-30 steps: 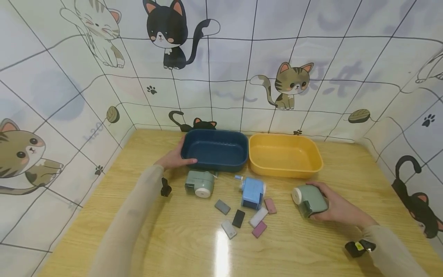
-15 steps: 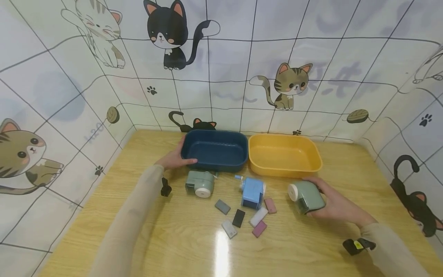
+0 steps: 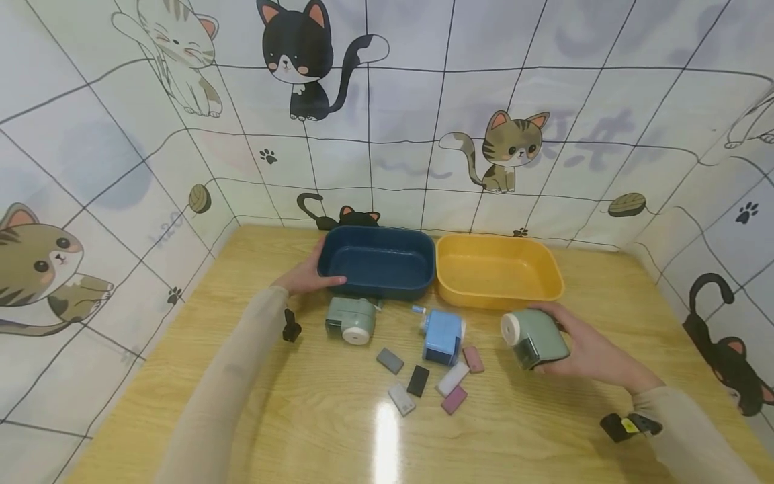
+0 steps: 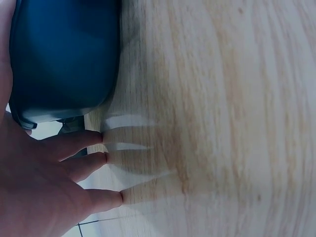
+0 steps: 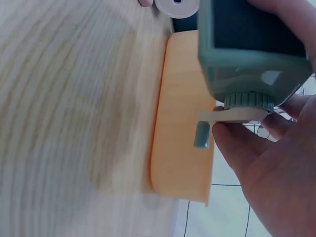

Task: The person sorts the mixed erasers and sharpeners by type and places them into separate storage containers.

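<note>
My right hand [image 3: 586, 349] grips a sage-green pencil sharpener [image 3: 538, 337] with a white round front, held in front of the yellow basin's right end. In the right wrist view its crank [image 5: 227, 116] shows beside my fingers. My left hand [image 3: 310, 275] rests at the left end of a navy blue basin [image 3: 377, 290], thumb along its front. In the left wrist view the other fingers [image 4: 81, 165] are straight and spread, tips on the wood. Another green pencil sharpener [image 3: 351, 319] and a light-blue pencil sharpener [image 3: 443, 335] stand on the table between my hands.
The yellow basin [image 3: 498, 298] stands right of the blue one, against the patterned backdrop. Several small erasers lie in front of the blue sharpener, among them a black eraser [image 3: 418, 381], a grey eraser [image 3: 390, 360] and a purple eraser [image 3: 453, 400].
My right hand has moved a little left and towards the yellow basin with the green pencil sharpener. My left hand keeps its place at the blue basin.
</note>
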### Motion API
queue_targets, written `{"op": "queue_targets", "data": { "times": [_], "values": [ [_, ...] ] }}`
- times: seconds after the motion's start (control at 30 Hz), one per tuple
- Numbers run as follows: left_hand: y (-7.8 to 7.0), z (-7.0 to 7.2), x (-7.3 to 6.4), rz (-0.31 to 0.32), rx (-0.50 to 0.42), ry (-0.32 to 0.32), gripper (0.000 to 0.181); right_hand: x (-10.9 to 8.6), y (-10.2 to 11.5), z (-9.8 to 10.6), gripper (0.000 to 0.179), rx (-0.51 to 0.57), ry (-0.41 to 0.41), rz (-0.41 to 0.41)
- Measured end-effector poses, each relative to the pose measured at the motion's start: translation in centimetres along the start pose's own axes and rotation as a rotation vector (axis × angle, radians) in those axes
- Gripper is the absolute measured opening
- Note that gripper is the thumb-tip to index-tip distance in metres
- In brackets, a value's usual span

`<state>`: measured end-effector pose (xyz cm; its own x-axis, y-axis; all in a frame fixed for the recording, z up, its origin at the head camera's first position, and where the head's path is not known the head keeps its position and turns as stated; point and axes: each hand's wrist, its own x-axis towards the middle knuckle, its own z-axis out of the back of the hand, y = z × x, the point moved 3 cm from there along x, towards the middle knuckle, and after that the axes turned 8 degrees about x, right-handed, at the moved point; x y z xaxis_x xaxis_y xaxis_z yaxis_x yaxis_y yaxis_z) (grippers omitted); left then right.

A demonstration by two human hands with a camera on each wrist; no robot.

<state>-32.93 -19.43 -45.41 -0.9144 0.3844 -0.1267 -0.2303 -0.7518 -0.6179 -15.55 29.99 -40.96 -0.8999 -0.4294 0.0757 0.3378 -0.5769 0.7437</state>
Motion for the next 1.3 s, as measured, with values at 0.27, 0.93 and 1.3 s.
{"op": "queue_targets", "data": {
  "times": [0.27,0.93,1.3],
  "values": [
    [0.0,0.0,-0.1,-0.002,-0.020,0.005,0.121,0.7,1.3,0.4,0.102,-0.014,-0.014,0.046],
    [-0.5,-0.1,-0.1,-0.020,-0.006,0.008,0.118,3.1,2.5,1.0,0.101,-0.071,-0.043,0.096],
    [-0.2,0.1,0.0,0.012,-0.010,0.011,0.118,5.4,3.7,1.2,0.098,-0.056,0.004,0.112]
  ]
}}
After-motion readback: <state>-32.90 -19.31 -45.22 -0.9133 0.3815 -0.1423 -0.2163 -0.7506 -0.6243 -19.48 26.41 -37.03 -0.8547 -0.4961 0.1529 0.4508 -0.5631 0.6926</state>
